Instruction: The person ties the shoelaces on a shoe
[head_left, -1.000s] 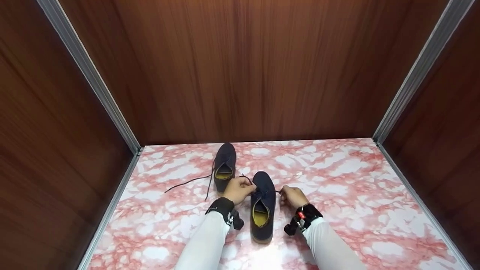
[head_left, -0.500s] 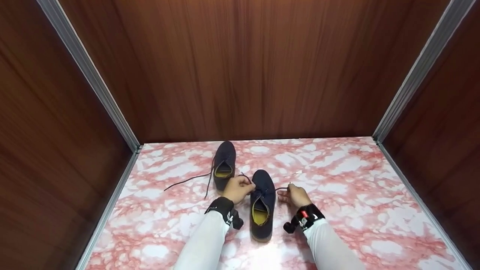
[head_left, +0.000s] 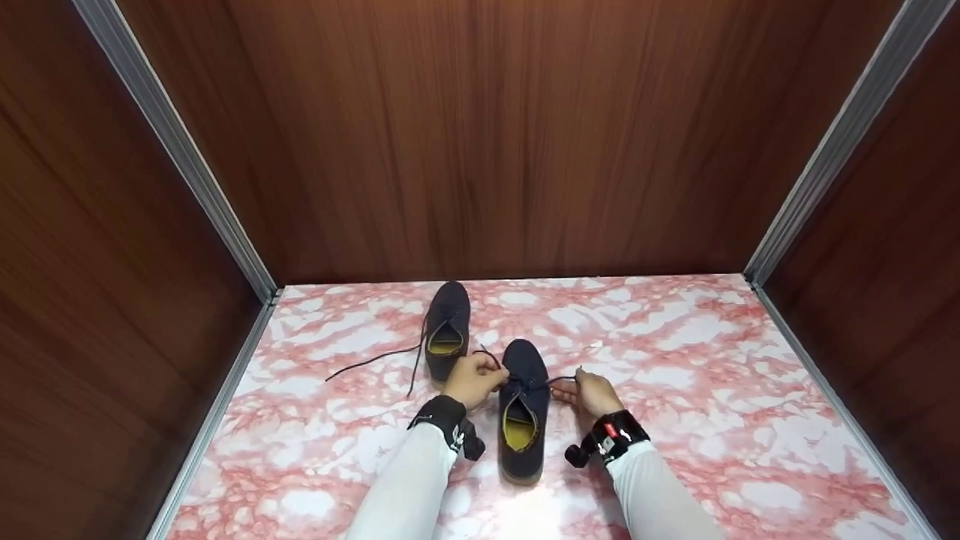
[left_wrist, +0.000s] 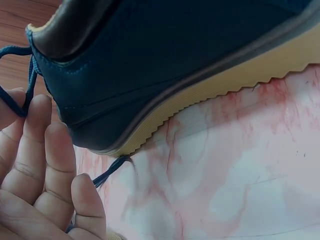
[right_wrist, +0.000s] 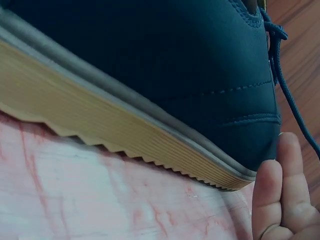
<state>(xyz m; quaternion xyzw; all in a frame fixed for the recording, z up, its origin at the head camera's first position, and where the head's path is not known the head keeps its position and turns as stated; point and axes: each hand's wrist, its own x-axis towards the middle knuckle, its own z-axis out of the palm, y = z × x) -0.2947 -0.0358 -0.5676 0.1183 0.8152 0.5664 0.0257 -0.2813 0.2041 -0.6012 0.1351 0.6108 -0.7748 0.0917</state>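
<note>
A dark navy lace-up shoe (head_left: 523,358) with a yellow insole stands between the two hands, toe pointing away. On its left side my left hand (head_left: 471,381) pinches a shoelace (left_wrist: 30,82) between thumb and forefinger, close to the eyelets. The lace bends at those fingertips, and a dark lace end (left_wrist: 112,169) shows beyond the little finger. To the right of the shoe, my right hand (head_left: 594,393) holds the other lace (head_left: 562,379) at its fingertips, drawn out sideways. In the right wrist view a lace knot (right_wrist: 277,32) sits over the tongue; two fingers (right_wrist: 290,170) extend beside the toe.
The matching shoe (head_left: 450,306) stands behind and to the left, its loose laces (head_left: 375,364) trailing over the pink-and-white marbled surface (head_left: 675,420). Brown wood-grain panels (head_left: 480,150) with grey metal corner strips (head_left: 832,135) enclose the back and sides.
My right hand has shifted slightly right, its lower fingers loosening from a curl, and more lace shows between it and the shoe. The left hand keeps its pinch beside the eyelets.
</note>
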